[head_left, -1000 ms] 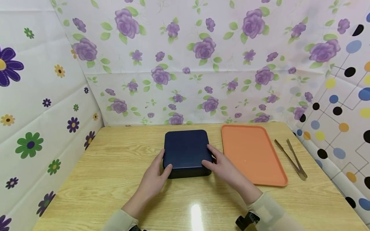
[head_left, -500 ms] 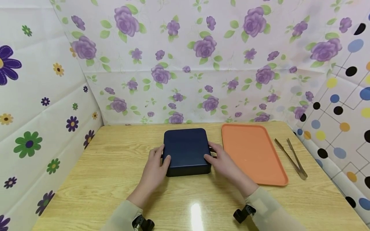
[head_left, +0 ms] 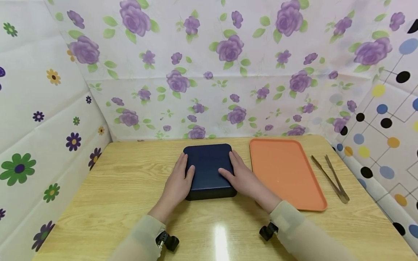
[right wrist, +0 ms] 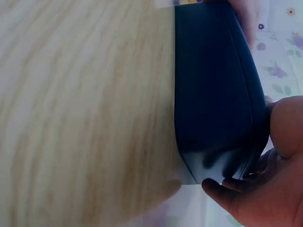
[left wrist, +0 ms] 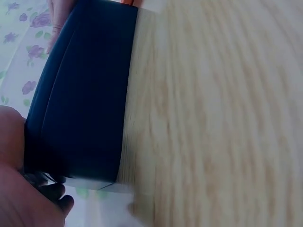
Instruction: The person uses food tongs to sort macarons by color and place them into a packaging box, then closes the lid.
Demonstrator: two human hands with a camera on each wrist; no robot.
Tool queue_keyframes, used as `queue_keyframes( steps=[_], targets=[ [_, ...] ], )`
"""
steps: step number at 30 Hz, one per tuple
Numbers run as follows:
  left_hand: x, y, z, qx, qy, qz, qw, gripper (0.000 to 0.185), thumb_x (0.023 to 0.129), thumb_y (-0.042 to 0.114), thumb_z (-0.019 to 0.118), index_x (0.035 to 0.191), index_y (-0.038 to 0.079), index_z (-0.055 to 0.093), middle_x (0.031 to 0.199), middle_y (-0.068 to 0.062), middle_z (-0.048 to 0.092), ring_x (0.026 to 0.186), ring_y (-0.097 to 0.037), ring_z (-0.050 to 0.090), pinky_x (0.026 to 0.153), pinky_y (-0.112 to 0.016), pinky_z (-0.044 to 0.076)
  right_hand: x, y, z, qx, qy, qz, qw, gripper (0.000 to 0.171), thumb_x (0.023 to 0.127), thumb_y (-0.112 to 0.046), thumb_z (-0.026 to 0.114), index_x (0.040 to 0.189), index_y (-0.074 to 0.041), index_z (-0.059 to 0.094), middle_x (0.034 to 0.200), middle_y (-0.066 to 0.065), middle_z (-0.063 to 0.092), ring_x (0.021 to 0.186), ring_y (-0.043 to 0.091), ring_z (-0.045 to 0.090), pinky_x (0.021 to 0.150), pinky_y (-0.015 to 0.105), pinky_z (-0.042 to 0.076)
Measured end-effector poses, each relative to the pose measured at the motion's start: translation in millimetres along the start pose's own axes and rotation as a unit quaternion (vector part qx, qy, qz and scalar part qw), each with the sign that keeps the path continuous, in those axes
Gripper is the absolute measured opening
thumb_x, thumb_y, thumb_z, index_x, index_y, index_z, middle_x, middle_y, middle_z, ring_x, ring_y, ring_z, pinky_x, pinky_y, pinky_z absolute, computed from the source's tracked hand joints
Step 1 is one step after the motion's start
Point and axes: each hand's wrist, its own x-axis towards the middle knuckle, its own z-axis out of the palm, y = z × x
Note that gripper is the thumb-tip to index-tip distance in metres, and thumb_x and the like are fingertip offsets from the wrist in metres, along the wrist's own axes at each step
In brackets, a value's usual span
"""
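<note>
From the head view I find a dark navy, square, rounded-corner box [head_left: 209, 170] with a closed lid standing on the light wooden table [head_left: 114, 195], near the middle and towards the flowered back wall [head_left: 209, 72]. My left hand [head_left: 179, 181] lies against the box's left side, thumb laid over the lid edge and fingers curved along the side wall; I judge it to be gripping the box. My right hand [head_left: 243, 177] mirrors it on the right side, thumb reaching across the lid and fingers wrapped round the right wall, also gripping. The left wrist view shows the navy box [left wrist: 83, 94] close up, its side wall resting flat on the table [left wrist: 213, 118], with part of the left hand [left wrist: 19, 189] pressed to its near corner; the picture is blurred. The right wrist view shows the box [right wrist: 215, 90] likewise, with the right hand [right wrist: 265, 189] curled at its corner. Just beside the box on its right lies a flat orange rectangular plastic tray [head_left: 287, 174], apart from the box. Further right, near the table edge, lies a pair of metal tongs [head_left: 330, 177], arms slightly spread, apart from the tray
</note>
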Motion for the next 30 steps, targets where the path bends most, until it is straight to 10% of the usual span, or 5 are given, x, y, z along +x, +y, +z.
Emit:
queue_keyframes(
  steps=[30],
  targets=[
    [-0.6,-0.1,3.2,-0.018,0.015,0.0,0.9997,0.063,0.122,0.033,0.046,0.175,0.004,0.028,0.183,-0.014,0.019,0.167,-0.035,0.021,0.132,-0.061,0.025,1.2,-2.9,-5.6,0.036,0.019,0.017,0.999,0.082,0.116,-0.046,0.059,0.177,-0.007,0.021,0.183,0.019,0.016,0.167,0.036,0.02,0.132,0.058,0.025]
  ],
)
